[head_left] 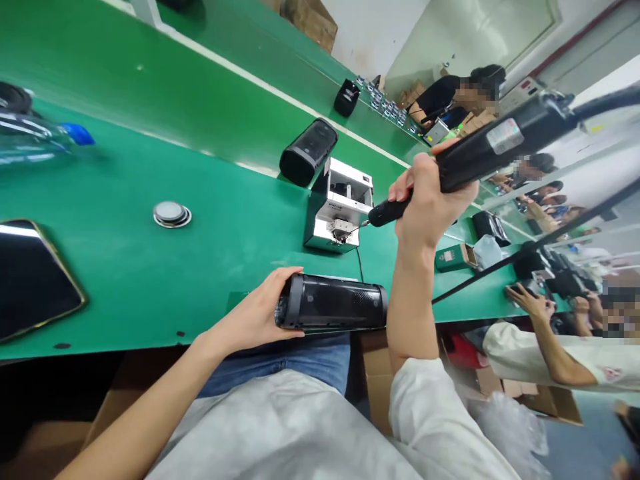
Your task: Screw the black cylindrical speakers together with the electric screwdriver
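My left hand grips one end of a black cylindrical speaker that lies at the near edge of the green bench, partly over my lap. My right hand is closed round a black electric screwdriver. Its tip points at the outlet of a small white screw feeder box standing behind the speaker.
A second black speaker lies behind the feeder, a third farther back. A round metal disc, a dark phone and a plastic bottle are at the left. A co-worker's arm reaches in at the right; other people sit farther along.
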Available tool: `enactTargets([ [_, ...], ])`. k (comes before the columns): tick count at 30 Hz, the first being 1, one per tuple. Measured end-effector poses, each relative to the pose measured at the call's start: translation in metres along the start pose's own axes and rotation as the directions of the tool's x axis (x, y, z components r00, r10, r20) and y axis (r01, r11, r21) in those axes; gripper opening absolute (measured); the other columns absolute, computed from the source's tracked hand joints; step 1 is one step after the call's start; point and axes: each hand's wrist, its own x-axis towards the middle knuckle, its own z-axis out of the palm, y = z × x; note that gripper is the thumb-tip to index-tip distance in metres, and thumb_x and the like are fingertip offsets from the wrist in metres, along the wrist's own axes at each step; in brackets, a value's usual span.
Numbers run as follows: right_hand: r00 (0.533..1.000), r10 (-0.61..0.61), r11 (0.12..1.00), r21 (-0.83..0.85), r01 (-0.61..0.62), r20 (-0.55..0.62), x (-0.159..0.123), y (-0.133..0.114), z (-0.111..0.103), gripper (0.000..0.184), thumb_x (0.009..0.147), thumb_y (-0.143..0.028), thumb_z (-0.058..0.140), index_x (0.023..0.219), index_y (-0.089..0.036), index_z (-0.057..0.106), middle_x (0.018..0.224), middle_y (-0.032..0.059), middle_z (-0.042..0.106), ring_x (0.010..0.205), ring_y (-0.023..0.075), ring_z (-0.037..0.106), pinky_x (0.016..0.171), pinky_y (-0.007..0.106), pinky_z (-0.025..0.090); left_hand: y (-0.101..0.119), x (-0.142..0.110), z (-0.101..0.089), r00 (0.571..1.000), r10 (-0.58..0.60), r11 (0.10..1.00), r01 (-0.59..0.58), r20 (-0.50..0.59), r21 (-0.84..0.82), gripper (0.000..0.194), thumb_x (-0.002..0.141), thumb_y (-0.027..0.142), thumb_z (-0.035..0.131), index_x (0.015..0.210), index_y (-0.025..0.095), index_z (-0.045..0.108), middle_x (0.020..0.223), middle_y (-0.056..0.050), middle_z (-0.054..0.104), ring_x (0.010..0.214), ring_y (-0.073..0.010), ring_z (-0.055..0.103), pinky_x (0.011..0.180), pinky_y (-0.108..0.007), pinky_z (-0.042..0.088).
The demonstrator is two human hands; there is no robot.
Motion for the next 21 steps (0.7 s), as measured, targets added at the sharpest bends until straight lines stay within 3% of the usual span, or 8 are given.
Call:
enactTargets([
  [6, 0.997, 0.074, 0.997, -0.012, -0.074, -0.008, -0.008, -0.015, -0.009, 0.013, 0.086, -0.025, 0.068, 0.094, -0.03, 0.059, 0.06, -0.0107, 0.038, 0.041, 0.013, 0.04, 0.043, 0.029, 0.035, -0.001, -0.001, 0.002, 1.0, 0.022, 0.999, -0.023, -0.02, -0.036, 0.11, 0.084, 0.043, 0.097, 0.171, 0.032, 0.03, 0.163, -0.017, 0.056, 0.15, -0.0426, 0.062, 0.127, -0.061, 0.054],
  [11, 0.997, 0.077, 0.996, -0.039, -0.076, 0.007, -0.019, -0.047, -0.012, 0.018, 0.084, -0.025, 0.065, 0.099, -0.034, 0.061, 0.066, -0.0073, 0.026, 0.043, 0.0145, 0.027, 0.043, 0.032, 0.028, -0.002, 0.0, 0.003, 0.999, 0.04, 0.999, -0.041, -0.023, -0.035, 0.115, 0.082, 0.043, 0.1, 0.172, 0.031, 0.029, 0.167, -0.019, 0.053, 0.154, -0.0434, 0.058, 0.13, -0.062, 0.052],
  [15, 0.988, 0.097, 0.995, -0.001, -0.097, 0.121, -0.026, -0.077, -0.005, 0.018, 0.085, -0.029, 0.065, 0.101, -0.038, 0.062, 0.069, -0.0054, 0.023, 0.043, 0.0139, 0.021, 0.04, 0.032, 0.026, -0.004, 0.0, 0.005, 0.998, 0.046, 0.998, -0.048, -0.034, -0.05, 0.116, 0.081, 0.043, 0.101, 0.172, 0.032, 0.031, 0.168, -0.017, 0.054, 0.155, -0.0435, 0.058, 0.129, -0.063, 0.052],
  [21, 0.977, 0.164, 0.976, 0.125, -0.181, 0.136, -0.035, -0.1, 0.017, 0.021, 0.084, -0.017, 0.069, 0.095, -0.034, 0.065, 0.062, -0.0077, 0.028, 0.041, 0.0079, 0.024, 0.037, 0.023, 0.031, -0.006, 0.0, 0.007, 0.997, 0.069, 0.997, -0.071, -0.044, -0.041, 0.119, 0.081, 0.042, 0.101, 0.175, 0.033, 0.028, 0.171, -0.019, 0.051, 0.157, -0.0436, 0.056, 0.13, -0.064, 0.051],
])
